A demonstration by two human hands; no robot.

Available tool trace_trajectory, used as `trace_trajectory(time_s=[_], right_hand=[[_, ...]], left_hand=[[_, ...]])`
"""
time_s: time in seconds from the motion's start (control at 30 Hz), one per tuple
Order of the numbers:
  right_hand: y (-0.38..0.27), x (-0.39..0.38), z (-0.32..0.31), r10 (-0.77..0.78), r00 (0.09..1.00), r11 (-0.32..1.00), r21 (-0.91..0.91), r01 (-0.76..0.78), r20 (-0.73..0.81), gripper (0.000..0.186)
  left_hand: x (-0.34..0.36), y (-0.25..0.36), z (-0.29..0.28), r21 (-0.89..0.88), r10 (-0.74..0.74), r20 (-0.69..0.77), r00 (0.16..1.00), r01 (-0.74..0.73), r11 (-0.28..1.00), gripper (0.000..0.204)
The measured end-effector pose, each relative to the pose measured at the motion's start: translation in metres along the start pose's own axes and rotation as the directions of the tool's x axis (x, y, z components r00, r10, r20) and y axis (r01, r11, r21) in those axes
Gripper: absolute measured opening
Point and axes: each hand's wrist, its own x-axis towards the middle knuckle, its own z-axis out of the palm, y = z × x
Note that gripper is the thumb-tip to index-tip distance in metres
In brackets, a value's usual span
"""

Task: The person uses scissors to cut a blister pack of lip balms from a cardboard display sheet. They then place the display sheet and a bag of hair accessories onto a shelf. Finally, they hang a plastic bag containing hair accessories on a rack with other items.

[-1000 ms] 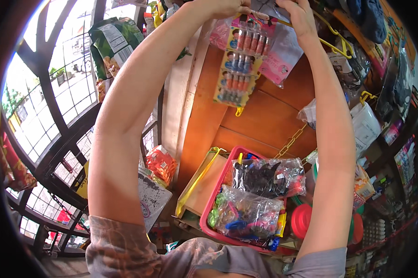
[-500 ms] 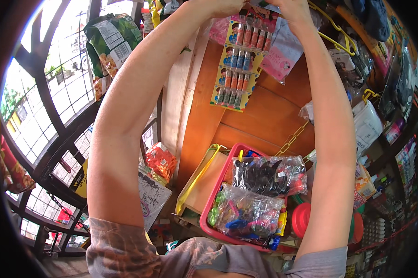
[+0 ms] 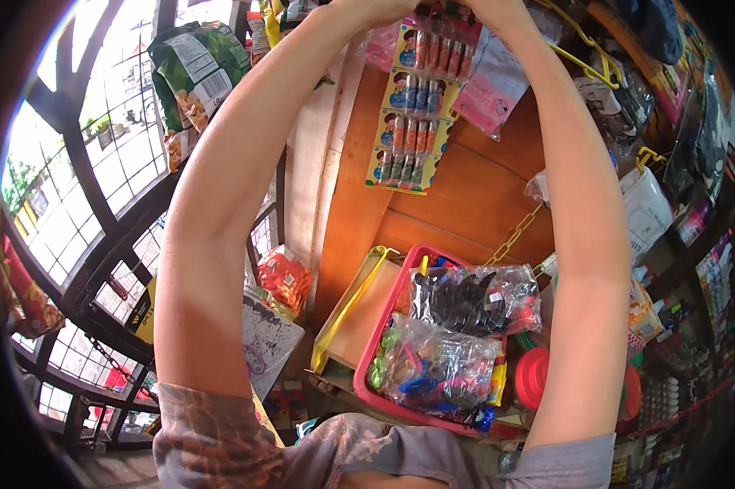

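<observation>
Both my arms reach straight up. My left hand (image 3: 373,8) and my right hand (image 3: 495,11) meet at the picture's top edge, closed around the top of a hanging strip card (image 3: 408,122) of small tube packets. The strip dangles in front of an orange wooden panel (image 3: 457,204). A pink plastic packet (image 3: 488,91) hangs just right of the strip, under my right hand. Most of my fingers are cut off by the picture's edge.
Below stands a pink tray (image 3: 381,342) holding clear bags of colourful small items (image 3: 441,371). Snack bags (image 3: 192,69) hang at the window grille on the left. A yellow chain (image 3: 514,236), hangers and stocked shelves (image 3: 693,244) fill the right side.
My arms have stretched higher, and both hands have slid up to the top edge. The strip card has risen with them.
</observation>
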Motion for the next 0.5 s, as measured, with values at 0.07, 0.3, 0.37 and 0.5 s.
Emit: trace_trajectory(time_s=[0.07, 0.3, 0.37, 0.5], right_hand=[[-0.001, -0.01, -0.004, -0.04, 0.998, 0.988, -0.148, 0.033, -0.041, 0.068], [-0.001, -0.007, -0.012, 0.009, 0.995, 0.994, 0.11, -0.02, 0.104, 0.081], [-0.007, -0.015, -0.017, 0.091, 0.986, 0.989, 0.105, -0.106, 0.137, 0.08], [-0.014, -0.027, -0.026, 0.04, 0.991, 0.852, -0.522, 0.032, 0.126, 0.078]], left_hand=[[-0.019, 0.016, -0.001, -0.12, 0.018, -0.453, 0.891, -0.081, 0.989, 0.011], [-0.041, 0.03, 0.047, -0.866, -0.733, 0.132, 0.668, 0.437, 0.242, 0.045], [-0.036, 0.034, 0.048, -0.941, -0.597, 0.262, 0.758, 0.337, 0.015, 0.039], [-0.031, 0.024, 0.045, -0.815, -0.494, 0.457, 0.74, 0.57, 0.1, 0.026]])
